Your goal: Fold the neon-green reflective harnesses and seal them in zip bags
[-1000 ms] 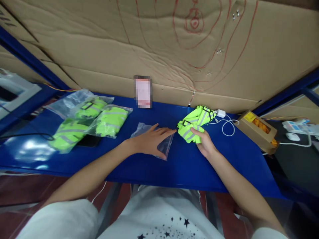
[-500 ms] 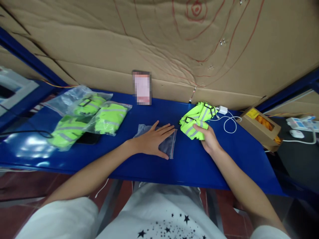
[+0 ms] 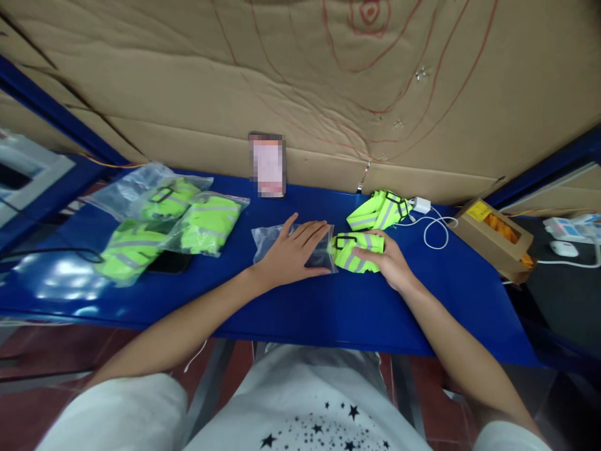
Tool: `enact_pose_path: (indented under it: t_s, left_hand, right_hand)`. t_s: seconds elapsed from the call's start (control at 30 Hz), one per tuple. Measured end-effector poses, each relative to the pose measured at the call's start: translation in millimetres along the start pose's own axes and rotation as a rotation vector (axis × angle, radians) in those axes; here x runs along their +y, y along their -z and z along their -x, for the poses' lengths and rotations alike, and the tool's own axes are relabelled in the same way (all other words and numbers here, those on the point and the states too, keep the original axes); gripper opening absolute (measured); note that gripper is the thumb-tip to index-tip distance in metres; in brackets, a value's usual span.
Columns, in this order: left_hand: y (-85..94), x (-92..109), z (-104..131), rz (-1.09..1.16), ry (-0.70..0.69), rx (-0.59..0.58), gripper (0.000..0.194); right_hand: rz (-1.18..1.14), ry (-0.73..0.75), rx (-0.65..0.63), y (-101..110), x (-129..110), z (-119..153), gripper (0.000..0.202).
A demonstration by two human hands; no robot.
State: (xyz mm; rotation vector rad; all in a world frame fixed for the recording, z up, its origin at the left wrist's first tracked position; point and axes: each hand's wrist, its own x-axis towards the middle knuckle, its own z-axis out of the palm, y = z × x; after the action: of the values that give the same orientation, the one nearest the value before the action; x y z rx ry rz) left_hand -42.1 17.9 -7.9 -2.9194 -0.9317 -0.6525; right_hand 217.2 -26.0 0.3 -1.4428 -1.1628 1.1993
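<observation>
My left hand (image 3: 295, 254) lies over a clear zip bag (image 3: 265, 238) on the blue table, its fingers stretched out across the plastic. At the bag's right-hand mouth, my right hand (image 3: 392, 260) grips a folded neon-yellow reflective vest (image 3: 359, 250) with grey stripes and a black buckle. The vest's left end meets the bag's edge; whether it is inside I cannot tell. Just behind it lies another folded reflective vest (image 3: 382, 210), touched by neither hand.
Several bagged yellow vests (image 3: 211, 222) lie on the left, partly over a dark flat object (image 3: 169, 262). A phone (image 3: 268, 166) leans on the cardboard wall. To the right are a white charger (image 3: 421, 204) with cable and a cardboard box (image 3: 493, 241) holding orange items.
My right hand has drawn one vest away from the other, left and toward me, up to the bag's mouth. My left hand has shifted slightly, and the bag's edge has moved.
</observation>
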Motion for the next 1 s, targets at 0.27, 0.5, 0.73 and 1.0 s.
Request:
enact_pose_path:
  t_s: [0.27, 0.5, 0.73, 1.0]
  left_hand:
    - [5.7, 20.7, -0.9, 0.067, -0.071, -0.033, 0.092]
    - [32.6, 17.6, -16.7, 0.116, 0.049, -0.068, 0.096]
    - [41.4, 31.2, -33.1, 0.399, 0.210, -0.412, 0.063]
    - [37.8, 30.7, -34.3, 0.524, 0.245, -0.410, 0.051]
  right_hand:
    - [0.308, 0.249, -0.080, -6.4, -7.9, 16.2, 0.050]
    - [0.364, 0.377, -0.097, -3.8, -12.9, 24.1, 0.047]
    - [0.337, 0.395, -0.187, -5.0, -9.4, 29.2, 0.049]
    - [0.295, 0.300, -0.152, -10.9, -3.8, 23.1, 0.049]
